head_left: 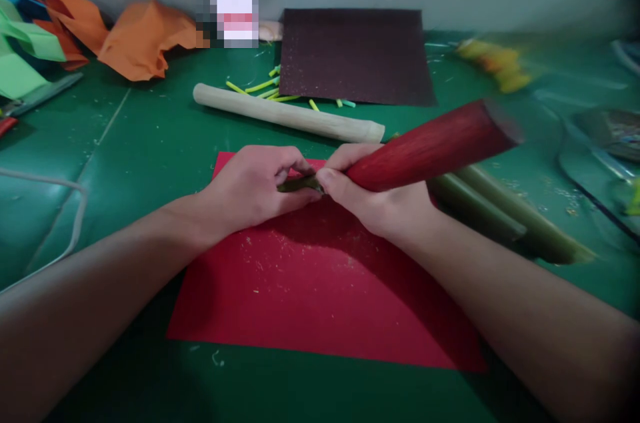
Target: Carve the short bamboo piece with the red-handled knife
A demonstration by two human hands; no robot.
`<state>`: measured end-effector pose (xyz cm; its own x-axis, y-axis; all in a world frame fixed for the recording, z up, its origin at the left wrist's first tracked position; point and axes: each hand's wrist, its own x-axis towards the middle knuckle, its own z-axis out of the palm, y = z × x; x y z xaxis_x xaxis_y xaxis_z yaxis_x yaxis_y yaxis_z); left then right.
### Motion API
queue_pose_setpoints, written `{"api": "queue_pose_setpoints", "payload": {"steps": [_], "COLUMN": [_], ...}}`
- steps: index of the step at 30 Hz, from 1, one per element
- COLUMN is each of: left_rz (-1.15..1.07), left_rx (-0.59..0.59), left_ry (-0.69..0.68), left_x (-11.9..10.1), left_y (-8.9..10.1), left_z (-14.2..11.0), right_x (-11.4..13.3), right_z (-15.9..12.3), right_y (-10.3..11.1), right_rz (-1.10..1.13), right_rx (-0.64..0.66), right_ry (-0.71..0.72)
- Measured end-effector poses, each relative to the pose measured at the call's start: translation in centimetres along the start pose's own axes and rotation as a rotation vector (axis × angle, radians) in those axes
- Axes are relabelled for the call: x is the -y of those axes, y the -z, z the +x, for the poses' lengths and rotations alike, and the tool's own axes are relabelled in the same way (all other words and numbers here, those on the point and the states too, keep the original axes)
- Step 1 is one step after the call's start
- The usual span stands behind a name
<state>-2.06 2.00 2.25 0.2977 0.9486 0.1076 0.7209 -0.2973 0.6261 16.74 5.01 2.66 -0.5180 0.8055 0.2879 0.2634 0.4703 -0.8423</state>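
Observation:
My right hand (370, 189) is closed around the thick red wooden handle (425, 146) of a tool. The handle slants up to the right, and the tool's working end is hidden at my fingers. My left hand (260, 183) has its fingers curled round a short dark green stalk piece (295, 183), which looks like bamboo. Its right end meets my right thumb and the tool. Both hands are above a red sheet (310, 303), where small pale shavings lie scattered.
Behind my hands lie a peeled pale stick (285, 114) and a dark brown sheet (355, 56) over yellow-green strips (263, 86). Two green stalks (520, 223) rest at right. Crumpled orange paper (145, 39) stands far left. A white cable (80, 209) curves along the left.

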Motion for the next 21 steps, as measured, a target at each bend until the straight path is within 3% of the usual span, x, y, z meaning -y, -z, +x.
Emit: {"api": "queue_pose_setpoints", "payload": {"steps": [4,18,21], "left_rz": [0.012,-0.021,-0.012], "left_rx": [-0.017,0.005,0.005], "left_ry": [-0.024,-0.005,0.001], "left_x": [-0.08,0.06,0.02], "left_y": [0.05,0.02,-0.03], "left_z": [-0.02,-0.06,-0.06], "right_x": [0.14,-0.01,0.00], "right_z": [0.15,0.40,0.30], "right_y": [-0.01,0.22,0.06], "right_rz": [0.034,0.010,0.013], "right_rx": [-0.048,0.116,0.069], "right_ry": [0.003,0.003,-0.009]}}
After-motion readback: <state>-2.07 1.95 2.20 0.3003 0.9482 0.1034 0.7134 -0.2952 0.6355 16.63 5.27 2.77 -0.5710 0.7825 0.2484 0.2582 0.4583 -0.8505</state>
